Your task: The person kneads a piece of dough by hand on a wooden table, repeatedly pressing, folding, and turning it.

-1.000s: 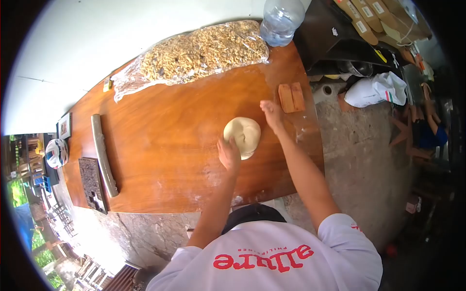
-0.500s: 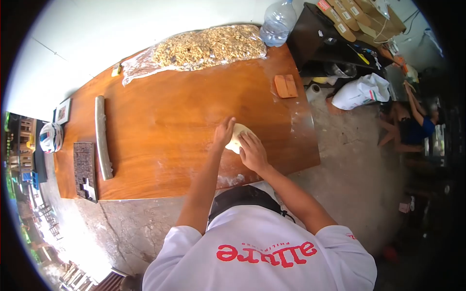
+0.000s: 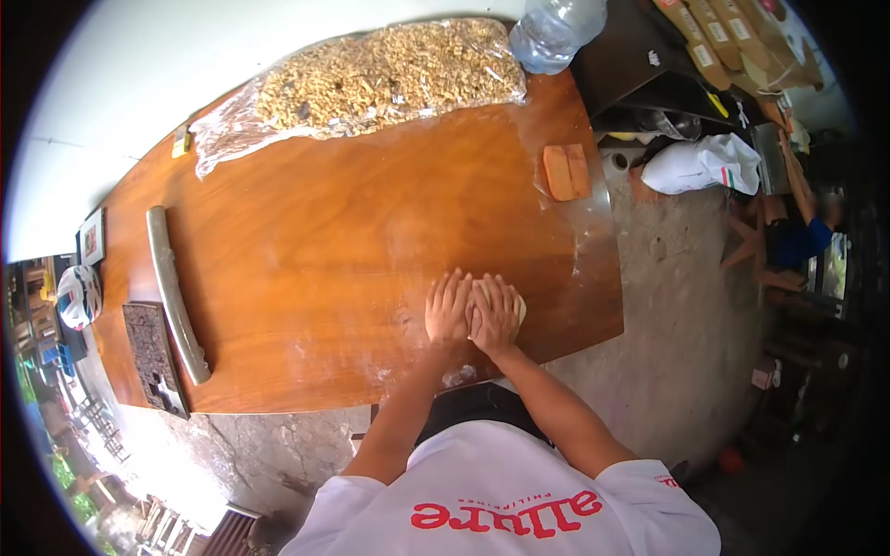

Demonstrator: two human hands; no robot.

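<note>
A pale lump of dough [image 3: 521, 309] lies on the wooden table near its front edge, mostly covered by my two hands. My left hand [image 3: 449, 308] rests flat over its left side, fingers stretched forward. Beside it, my right hand [image 3: 494, 311] presses on the top with fingers extended and slightly spread. The two hands are side by side, touching or nearly so. Dough shows mainly past the right hand's outer edge. White floury smears [image 3: 459, 375] mark the tabletop just in front of my body.
On the wooden table [image 3: 324, 241] are a long grey roller-like bar [image 3: 176, 292], a dark carved block [image 3: 156, 357], two orange-brown blocks [image 3: 566, 172] and a plastic-wrapped golden crumbly slab [image 3: 389, 79]. A large clear bottle [image 3: 556, 37] stands behind. Another person [image 3: 802, 243] is at the far right.
My left hand has gone from standing edgewise at the dough's side to lying flat over it. Both hands now press together on the dough, which looks flatter. The camera view has shifted.
</note>
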